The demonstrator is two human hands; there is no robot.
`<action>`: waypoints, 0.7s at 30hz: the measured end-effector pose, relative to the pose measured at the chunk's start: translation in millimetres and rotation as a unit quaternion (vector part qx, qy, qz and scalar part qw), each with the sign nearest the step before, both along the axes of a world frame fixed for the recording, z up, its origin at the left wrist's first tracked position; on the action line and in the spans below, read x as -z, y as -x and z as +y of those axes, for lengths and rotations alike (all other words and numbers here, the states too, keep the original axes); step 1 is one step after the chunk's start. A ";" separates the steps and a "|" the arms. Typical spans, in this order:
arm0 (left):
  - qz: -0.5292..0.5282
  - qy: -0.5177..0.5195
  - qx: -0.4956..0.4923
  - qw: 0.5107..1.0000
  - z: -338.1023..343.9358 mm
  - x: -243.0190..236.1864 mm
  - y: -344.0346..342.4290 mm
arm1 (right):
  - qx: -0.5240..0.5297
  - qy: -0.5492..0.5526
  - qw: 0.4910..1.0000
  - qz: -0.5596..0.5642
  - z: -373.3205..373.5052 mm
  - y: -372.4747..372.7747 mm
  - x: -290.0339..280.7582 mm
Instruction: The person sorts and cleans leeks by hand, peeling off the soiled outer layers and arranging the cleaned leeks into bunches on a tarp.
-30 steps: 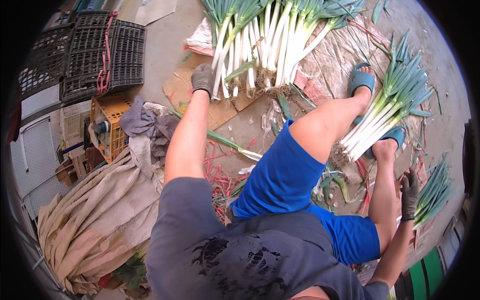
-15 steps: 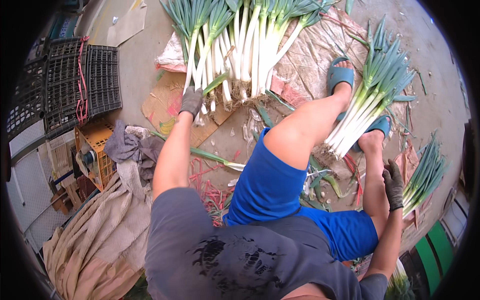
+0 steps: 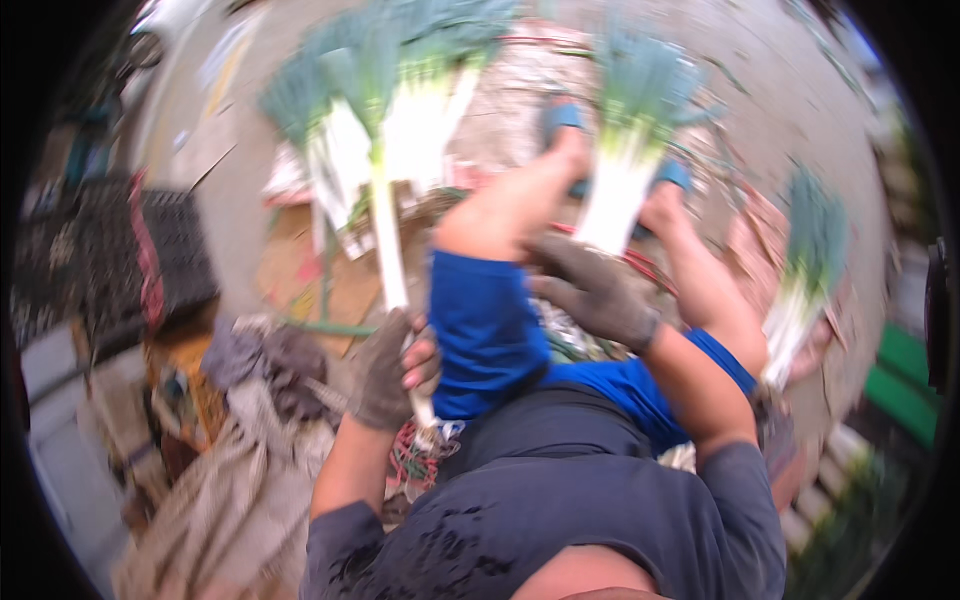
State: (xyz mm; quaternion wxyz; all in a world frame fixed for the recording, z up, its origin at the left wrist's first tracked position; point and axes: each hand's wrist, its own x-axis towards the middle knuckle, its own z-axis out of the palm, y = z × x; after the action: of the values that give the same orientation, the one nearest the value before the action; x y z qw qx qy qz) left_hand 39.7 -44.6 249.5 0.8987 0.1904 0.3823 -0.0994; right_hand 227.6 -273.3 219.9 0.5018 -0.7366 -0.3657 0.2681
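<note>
My left hand (image 3: 390, 370), in a dark glove with bare pink fingertips showing, grips the white lower shaft of a leek (image 3: 388, 240), which stands out toward the top, roots below the hand. My gloved right hand (image 3: 590, 295), blurred, hovers open over my blue-shorted thigh, fingers apart, right of that leek. A pile of leeks (image 3: 430, 110) lies beyond on sacking and cardboard (image 3: 285, 265). A second bunch (image 3: 620, 190) lies between my feet; a smaller one (image 3: 805, 290) is at the right.
Black plastic crates (image 3: 170, 260) and a yellow crate (image 3: 190, 400) are at the left, beside rumpled beige cloth (image 3: 210, 520). Red twine and loose leaves litter the concrete floor (image 3: 820, 130). Green slats (image 3: 905, 380) show at the far right.
My left hand has drawn a leek from the pile toward my body. My right hand has swung leftward and up from beside my right leg. The view has shifted and blurred.
</note>
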 end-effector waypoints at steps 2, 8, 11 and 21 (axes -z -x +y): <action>-0.100 0.016 0.050 0.994 -26.4 4.3 -8.2 | 0.004 -0.024 0.993 0.118 14.4 -1.7 -12.0; -0.057 -0.159 0.260 0.951 -137.3 -13.9 -129.8 | 0.244 -0.050 0.967 0.054 -21.7 -115.6 -19.8; -0.210 -0.225 0.318 0.897 -174.2 8.1 -194.6 | 0.300 -0.021 0.953 0.044 -76.1 -185.0 -22.1; -0.108 -0.598 0.401 0.686 -284.9 278.3 -201.7 | 0.367 0.147 0.916 -0.063 -167.5 -295.0 189.1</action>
State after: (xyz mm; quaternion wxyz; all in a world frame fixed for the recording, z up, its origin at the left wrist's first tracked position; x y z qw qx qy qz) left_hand 241.4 -329.6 -28.8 0.5038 0.8318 0.1483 -0.1796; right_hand 522.6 -440.7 30.7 0.4273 -0.8997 -0.0569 0.0684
